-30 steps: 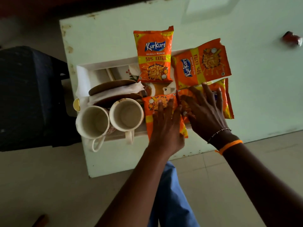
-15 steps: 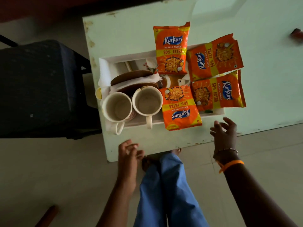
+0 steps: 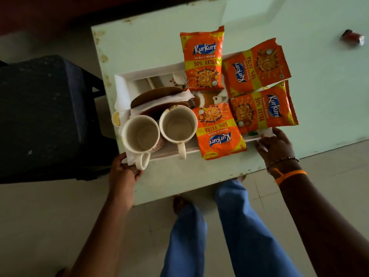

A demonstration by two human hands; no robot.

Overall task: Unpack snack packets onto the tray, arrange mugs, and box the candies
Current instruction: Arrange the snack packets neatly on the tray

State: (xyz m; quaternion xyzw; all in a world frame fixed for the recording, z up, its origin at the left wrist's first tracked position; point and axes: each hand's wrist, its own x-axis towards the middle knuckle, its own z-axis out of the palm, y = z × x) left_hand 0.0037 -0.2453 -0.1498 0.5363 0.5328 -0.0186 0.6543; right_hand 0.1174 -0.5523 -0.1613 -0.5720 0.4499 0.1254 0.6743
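**Gripping the loaded tray at both near corners**

Holding the white tray (image 3: 139,73) by its two near corners, I have my left hand (image 3: 122,170) curled around the corner under the mugs and my right hand (image 3: 274,144) closed over the corner beside the snack packets. Fingers on both sides are wrapped narrow on the rim, thumbs on top as far as I can tell; the undersides are hidden.

Four orange Kurkure packets lie on the right half: the far packet (image 3: 202,59) upright and overhanging the back rim, a tilted packet (image 3: 257,65) to its right, a sideways packet (image 3: 263,109) below that, and the near packet (image 3: 217,129) upside down, spilling over the front rim. I judge the unpacking done, since they fill that half.

The left mug (image 3: 140,135) and right mug (image 3: 178,126) stand upright, touching, handles pointing toward me, so they look arranged. Behind them sit brown saucers (image 3: 157,94) wrapped in white paper.

A grip at opposite corners suits lifting or sliding the tray level on the pale green table (image 3: 151,43); the left side is heavier, so tilt is the risk. One red wrapped candy (image 3: 352,37) lies well apart at the far right. No candy box is in view.
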